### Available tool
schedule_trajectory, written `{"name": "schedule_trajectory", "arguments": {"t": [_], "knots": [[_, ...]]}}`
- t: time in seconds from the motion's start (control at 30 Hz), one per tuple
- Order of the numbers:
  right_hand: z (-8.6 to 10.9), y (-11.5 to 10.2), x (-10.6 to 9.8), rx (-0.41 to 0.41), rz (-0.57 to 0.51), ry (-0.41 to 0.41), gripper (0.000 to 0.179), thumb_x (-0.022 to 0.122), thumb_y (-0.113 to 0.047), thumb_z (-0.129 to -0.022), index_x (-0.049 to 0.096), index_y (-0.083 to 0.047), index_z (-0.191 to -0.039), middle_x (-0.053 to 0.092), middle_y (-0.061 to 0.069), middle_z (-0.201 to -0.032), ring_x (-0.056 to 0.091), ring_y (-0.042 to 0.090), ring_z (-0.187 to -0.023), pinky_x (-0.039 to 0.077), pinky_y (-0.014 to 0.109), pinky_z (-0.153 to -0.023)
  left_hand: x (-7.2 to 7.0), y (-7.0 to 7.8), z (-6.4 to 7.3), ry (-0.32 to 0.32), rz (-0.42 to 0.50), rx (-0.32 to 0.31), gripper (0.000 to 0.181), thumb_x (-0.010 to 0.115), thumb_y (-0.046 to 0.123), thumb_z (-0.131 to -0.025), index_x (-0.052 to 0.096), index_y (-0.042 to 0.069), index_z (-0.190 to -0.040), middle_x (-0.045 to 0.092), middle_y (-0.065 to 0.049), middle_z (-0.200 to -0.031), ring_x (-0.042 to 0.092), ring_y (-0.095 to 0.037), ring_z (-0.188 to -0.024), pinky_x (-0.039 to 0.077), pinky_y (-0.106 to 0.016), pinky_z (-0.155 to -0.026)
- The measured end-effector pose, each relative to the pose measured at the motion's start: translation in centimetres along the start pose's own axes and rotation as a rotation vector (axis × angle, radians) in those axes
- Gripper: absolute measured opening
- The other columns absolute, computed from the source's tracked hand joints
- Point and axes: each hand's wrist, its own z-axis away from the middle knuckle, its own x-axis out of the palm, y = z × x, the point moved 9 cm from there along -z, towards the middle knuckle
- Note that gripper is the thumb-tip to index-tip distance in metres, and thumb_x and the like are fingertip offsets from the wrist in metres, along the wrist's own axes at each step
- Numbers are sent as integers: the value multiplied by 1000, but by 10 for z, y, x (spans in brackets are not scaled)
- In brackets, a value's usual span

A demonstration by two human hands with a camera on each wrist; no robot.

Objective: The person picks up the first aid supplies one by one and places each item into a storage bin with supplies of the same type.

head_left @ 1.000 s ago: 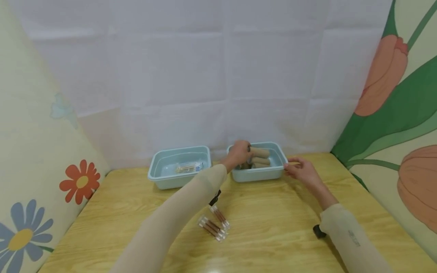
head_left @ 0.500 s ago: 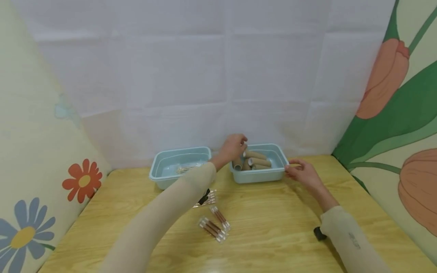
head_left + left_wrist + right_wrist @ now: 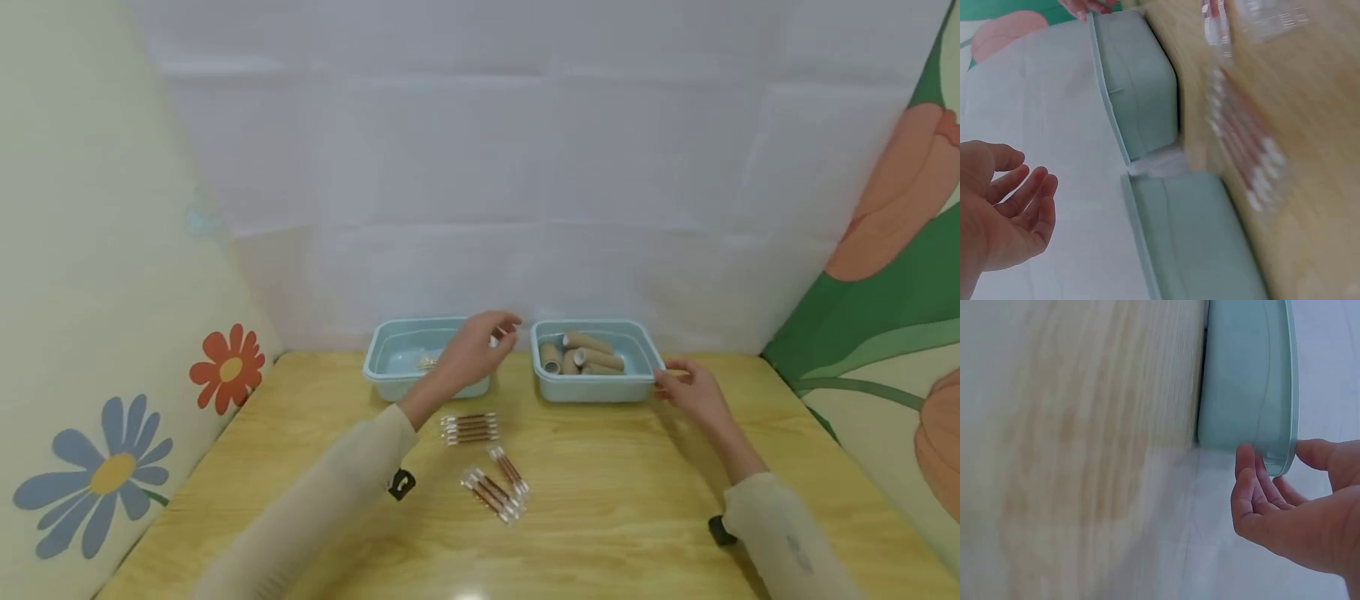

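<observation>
My left hand [image 3: 474, 343] hovers above the right end of the left light-blue plastic bin [image 3: 393, 388], fingers loosely bent and nothing between them. The left wrist view shows the same hand [image 3: 1013, 212] away from both bins. At the right bin's near right corner, my right hand [image 3: 699, 396] pinches the rim, thumb on one side and fingers on the other; the right wrist view shows this grip on the bin [image 3: 1244, 387] closely. Inside the right bin [image 3: 596, 389] lie several brown cardboard tubes [image 3: 588, 342]. Thin pale sticks [image 3: 427, 363] lie in the left bin, partly hidden by my hand.
Clear packs of brown-stemmed cotton swabs lie on the wooden table [image 3: 600, 500]: one pack [image 3: 471, 428] before the gap between the bins, another pack [image 3: 512, 471] and a third pack [image 3: 491, 495] nearer me. A white sheet [image 3: 480, 167] hangs behind, with flower-painted panels on both sides.
My left hand has come out of the right bin, leaving the tubes there, and moved left over the left bin. The right hand keeps its hold on the rim. The view has shifted left.
</observation>
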Motion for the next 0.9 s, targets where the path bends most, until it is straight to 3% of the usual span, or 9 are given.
{"name": "schedule_trajectory", "arguments": {"t": [0.23, 0.37, 0.63, 0.77, 0.9], "knots": [[14, 14, -15, 114, 22, 41, 57, 55, -28, -106, 40, 13, -143, 66, 28, -114, 72, 21, -85, 55, 30, -74, -9, -18, 49, 113, 5, -1, 27, 61, 10, -102, 67, 0, -126, 69, -13, -114, 66, -26, -98, 55, -45, -85], [26, 8, -30, 138, 94, 82, 61, 52, -35, -106, 40, 10, -146, 61, 31, -121, 70, 21, -84, 55, 34, -76, -9, -24, 67, 167, -50, -47, 28, 62, 11, -100, 68, 3, -126, 70, -11, -113, 66, -25, -98, 55, -42, -80], [40, -10, -53, 107, 177, 138, 53, 54, -33, -105, 51, 6, -140, 63, 29, -120, 69, 21, -85, 53, 29, -71, -22, -20, 71, 249, -115, -44, 28, 62, 12, -99, 69, 2, -125, 68, -14, -117, 65, -31, -101, 55, -46, -79], [42, -12, -59, 99, 180, 174, 48, 57, -31, -104, 58, 6, -133, 67, 21, -106, 65, 15, -79, 50, 27, -65, -26, -27, 69, 244, -77, -56, 30, 62, 14, -100, 68, 3, -127, 67, -14, -121, 63, -31, -104, 54, -47, -82], [42, -16, -59, 72, 171, 180, 46, 60, -32, -102, 64, 7, -126, 69, 11, -90, 62, 13, -74, 48, 25, -63, -31, -40, 72, 246, -60, -116, 31, 64, 16, -99, 69, 5, -127, 66, -13, -123, 62, -32, -106, 53, -48, -83]]}}
